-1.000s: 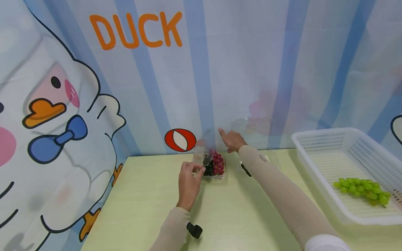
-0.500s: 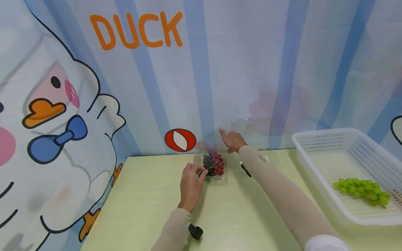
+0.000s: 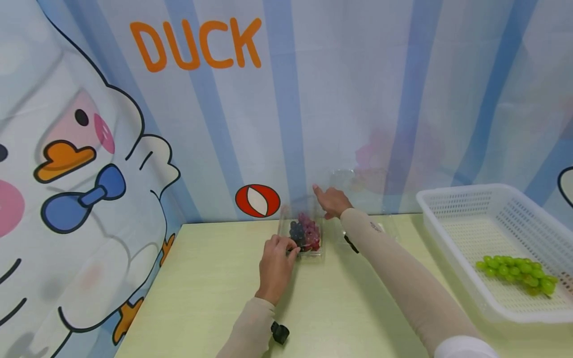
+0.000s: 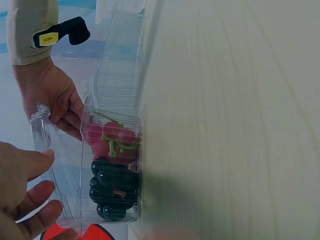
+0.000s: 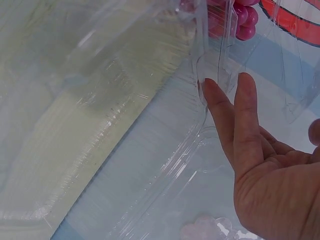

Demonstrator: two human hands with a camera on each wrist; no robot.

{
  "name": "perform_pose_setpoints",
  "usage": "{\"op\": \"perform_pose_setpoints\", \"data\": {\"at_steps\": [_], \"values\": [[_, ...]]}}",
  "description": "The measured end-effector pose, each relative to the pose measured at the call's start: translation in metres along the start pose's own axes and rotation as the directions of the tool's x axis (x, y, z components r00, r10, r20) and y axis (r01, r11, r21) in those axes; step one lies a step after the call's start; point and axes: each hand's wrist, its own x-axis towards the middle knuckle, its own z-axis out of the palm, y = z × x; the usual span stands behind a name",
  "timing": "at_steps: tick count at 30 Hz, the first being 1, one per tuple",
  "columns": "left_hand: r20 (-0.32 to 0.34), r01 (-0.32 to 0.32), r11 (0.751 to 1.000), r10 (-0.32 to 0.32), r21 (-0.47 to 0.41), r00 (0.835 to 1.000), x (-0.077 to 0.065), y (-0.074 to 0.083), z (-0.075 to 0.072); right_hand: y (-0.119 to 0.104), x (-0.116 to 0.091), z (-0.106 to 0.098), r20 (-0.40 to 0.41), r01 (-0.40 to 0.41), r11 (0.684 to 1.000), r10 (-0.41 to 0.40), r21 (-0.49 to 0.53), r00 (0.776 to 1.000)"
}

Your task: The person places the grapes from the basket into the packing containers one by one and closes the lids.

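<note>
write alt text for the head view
A left hand holds the lid of a clear plastic box of red and dark grapes, a right hand beside it. On the pale yellow table, a white perforated plastic basket contains green grapes.

The right hand holds its fingers straight, tips near a clear box; red grapes lie beyond them, clear plastic beside.

Clear lid tipped lower over grapes, left fingers shifted slightly right and toward the person
</note>
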Motion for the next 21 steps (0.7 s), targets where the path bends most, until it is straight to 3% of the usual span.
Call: {"op": "perform_pose_setpoints", "data": {"at_steps": [15, 21], "values": [[0.04, -0.048, 0.994, 0.044, 0.095, 0.998, -0.0005, 0.0017, 0.0019, 0.0014, -0.0004, 0.0029, -0.031, 0.001, 1.0, -0.001, 0.005, 1.0], [0.052, -0.065, 0.989, 0.059, 0.132, 0.997, -0.0001, 0.0024, 0.0013, 0.0048, 0.0054, 0.0043, -0.05, 0.069, 0.993, -0.074, -0.099, 0.996]]}}
